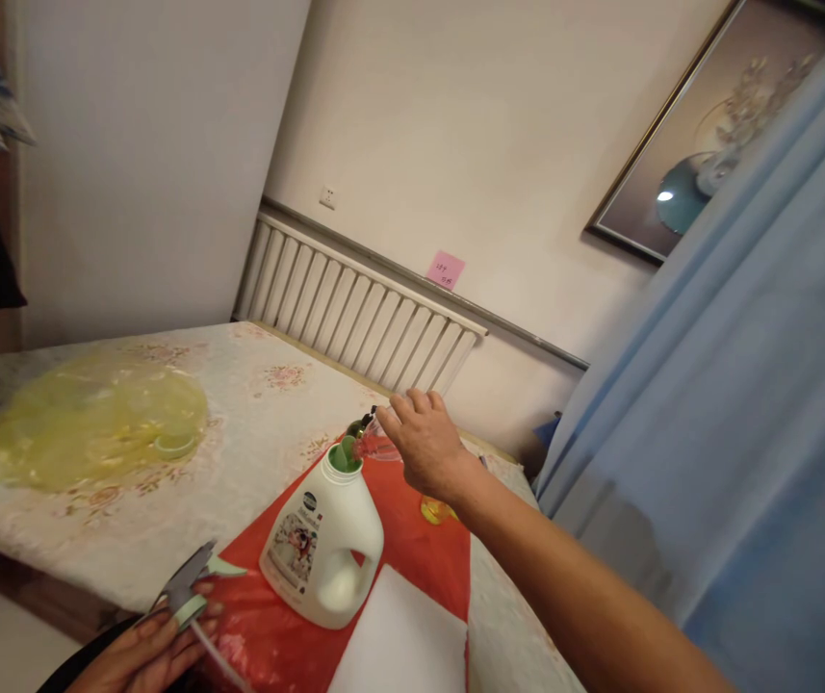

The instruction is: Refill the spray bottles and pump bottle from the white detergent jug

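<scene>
My left hand [144,654] is closed around the grey and green trigger head [185,587] of a spray bottle, with its clear dip tube [217,654] hanging down. My right hand [423,443] grips a clear plastic bottle [381,445], tilted with its mouth end at the opening of a large pale jug [329,549]. The jug stands upright on a red sheet [433,563] and has a handle, a picture label and a green spout piece [345,454] at its neck. Whether liquid is flowing, I cannot tell.
A white sheet [404,640] lies in front of the jug. Beneath my right wrist is a small yellow object [433,510]. A translucent yellow plastic bag [94,419] rests on the floral cloth [245,423]. Behind are a radiator [354,308] and a blue curtain [730,385].
</scene>
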Available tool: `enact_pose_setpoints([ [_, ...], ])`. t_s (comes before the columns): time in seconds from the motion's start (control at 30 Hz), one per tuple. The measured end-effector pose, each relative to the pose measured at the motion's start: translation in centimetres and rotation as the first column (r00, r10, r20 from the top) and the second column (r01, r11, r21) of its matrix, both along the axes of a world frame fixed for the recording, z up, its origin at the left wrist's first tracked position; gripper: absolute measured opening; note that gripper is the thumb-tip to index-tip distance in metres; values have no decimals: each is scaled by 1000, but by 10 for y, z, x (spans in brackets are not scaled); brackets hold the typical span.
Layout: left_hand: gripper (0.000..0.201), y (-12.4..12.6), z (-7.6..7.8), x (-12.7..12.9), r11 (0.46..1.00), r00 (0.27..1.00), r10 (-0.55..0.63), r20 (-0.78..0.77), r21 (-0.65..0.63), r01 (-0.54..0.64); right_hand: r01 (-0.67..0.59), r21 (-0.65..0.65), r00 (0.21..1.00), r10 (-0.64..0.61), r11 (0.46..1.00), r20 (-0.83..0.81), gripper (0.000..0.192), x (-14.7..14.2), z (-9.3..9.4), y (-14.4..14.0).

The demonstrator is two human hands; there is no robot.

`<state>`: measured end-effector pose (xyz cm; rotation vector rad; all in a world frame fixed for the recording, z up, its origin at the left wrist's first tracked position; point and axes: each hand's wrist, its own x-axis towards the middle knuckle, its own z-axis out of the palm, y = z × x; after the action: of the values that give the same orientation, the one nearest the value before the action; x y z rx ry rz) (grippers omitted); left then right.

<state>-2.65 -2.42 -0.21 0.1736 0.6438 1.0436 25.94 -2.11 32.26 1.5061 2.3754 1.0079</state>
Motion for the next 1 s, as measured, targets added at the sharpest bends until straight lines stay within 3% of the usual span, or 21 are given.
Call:
enact_pose_setpoints([
  [0.67,85,-11,33,5,1000,996,18,-83,10,-18,-76,32,997,76,997,23,51,-7,1,1],
  [1.0,90,-13,36,6,999,992,42,-116,17,-41,-73,13,997,73,997,20,48,-9,2,0],
])
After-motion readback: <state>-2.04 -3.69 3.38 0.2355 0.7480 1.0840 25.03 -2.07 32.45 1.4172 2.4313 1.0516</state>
